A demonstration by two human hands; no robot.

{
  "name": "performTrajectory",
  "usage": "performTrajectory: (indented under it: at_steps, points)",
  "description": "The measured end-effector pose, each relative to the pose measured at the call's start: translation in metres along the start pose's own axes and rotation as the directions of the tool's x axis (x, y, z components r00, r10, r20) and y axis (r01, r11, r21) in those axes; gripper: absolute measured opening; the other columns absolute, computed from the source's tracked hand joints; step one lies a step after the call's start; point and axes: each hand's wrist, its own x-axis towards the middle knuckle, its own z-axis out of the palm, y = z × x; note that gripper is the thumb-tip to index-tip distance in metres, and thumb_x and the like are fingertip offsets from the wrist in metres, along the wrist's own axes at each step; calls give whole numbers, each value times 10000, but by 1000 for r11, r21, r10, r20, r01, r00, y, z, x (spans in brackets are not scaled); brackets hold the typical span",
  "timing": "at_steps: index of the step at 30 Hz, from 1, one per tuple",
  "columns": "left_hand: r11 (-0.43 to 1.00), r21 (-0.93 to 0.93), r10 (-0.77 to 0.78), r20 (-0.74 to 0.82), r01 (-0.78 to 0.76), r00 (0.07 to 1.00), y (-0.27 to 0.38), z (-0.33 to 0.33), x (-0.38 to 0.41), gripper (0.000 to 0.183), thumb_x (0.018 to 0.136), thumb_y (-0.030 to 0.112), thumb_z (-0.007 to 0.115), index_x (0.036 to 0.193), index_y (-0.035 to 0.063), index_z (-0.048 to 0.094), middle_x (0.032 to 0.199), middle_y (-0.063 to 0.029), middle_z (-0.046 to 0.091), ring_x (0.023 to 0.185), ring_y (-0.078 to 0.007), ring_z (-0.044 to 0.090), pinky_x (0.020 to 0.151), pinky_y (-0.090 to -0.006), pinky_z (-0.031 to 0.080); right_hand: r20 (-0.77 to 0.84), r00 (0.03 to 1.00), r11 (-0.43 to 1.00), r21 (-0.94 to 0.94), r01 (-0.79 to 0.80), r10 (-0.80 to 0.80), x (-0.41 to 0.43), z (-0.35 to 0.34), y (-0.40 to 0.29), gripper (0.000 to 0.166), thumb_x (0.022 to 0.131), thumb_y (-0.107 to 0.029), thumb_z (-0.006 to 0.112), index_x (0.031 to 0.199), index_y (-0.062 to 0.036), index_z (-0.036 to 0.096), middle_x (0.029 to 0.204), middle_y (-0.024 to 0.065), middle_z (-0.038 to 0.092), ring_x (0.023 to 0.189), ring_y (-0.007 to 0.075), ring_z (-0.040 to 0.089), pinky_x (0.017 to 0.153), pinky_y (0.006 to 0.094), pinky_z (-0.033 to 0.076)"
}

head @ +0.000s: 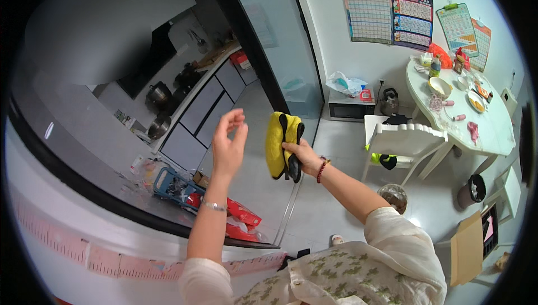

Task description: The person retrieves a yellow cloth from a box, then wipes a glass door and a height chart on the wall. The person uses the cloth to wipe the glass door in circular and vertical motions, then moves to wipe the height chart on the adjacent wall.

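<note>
In my right hand (303, 156) is a folded yellow microfibre cloth (275, 147) with black edging, gripped at its right side with the thumb across the folds. A dark grey patch shows at the cloth's lower end. My left hand (228, 147) is raised to the left of the cloth, apart from it, with bent fingers and the thumb held away from them; nothing is in it. Behind both hands stands a glass sliding door with a black frame (257, 48), and its floor track runs below the cloth.
A kitchen counter (197, 95) with pots lies beyond the doorway. A blue folding cart (176, 189) and red bags (243, 216) are on the floor at left. To the right are a white chair (410, 139), a cluttered table (496, 135), a microwave oven (351, 105) and two waste bins (470, 191).
</note>
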Motion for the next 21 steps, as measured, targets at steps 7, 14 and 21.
performTrajectory:
  at_steps: [7,14,21]
  points:
    - [959,-100,-260,70,266,963,-106,72,150,600,1018,249,617,1537,14,430,1404,-216,599,1305,-288,581,1097,-382,457,-191,981,997,54,56,-44,78,-55,-85,272,1010,-66,574,1270,14,578,1147,133,692,1003,261,707,886,422,595]
    - [997,30,-77,50,76,996,-190,110,288,692,1034,320,606,1592,18,330,1562,-253,448,1448,-327,452,1161,-410,392,-134,794,733,-496,465,-593,247,-35,-203,316,934,-42,605,1234,59,603,1068,113,706,1022,233,666,907,349,521]
    - [959,204,231,-171,-195,958,-232,112,432,600,1033,219,615,1545,-7,399,1571,-220,451,1448,-327,451,1182,-412,362,150,368,226,-564,794,-918,405,21,-309,514,860,91,579,1340,-91,608,1181,171,694,1101,348,672,953,376,515]
